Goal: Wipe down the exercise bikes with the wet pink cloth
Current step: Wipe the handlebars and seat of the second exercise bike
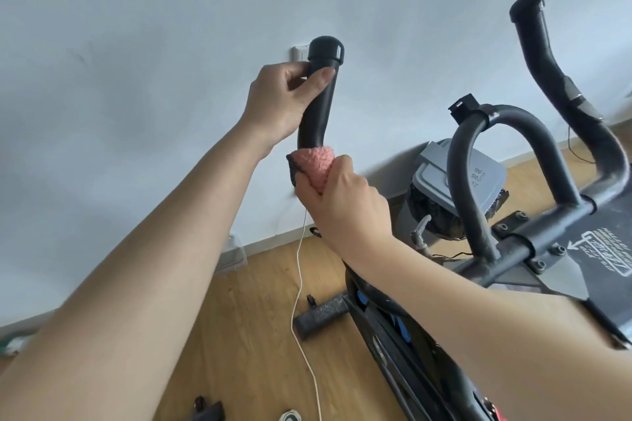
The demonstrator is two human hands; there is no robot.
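Now the right hand clamps the pink cloth round the bike's handlebar horn, low at its bend. The horn runs up from there to its end cap, and the left hand grips that upper stretch, just above the cloth.

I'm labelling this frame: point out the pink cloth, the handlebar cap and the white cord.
pink cloth (316, 162), head view, fluffy top.
handlebar cap (326, 48), head view, rounded end.
white cord (299, 263), head view, middle stretch.
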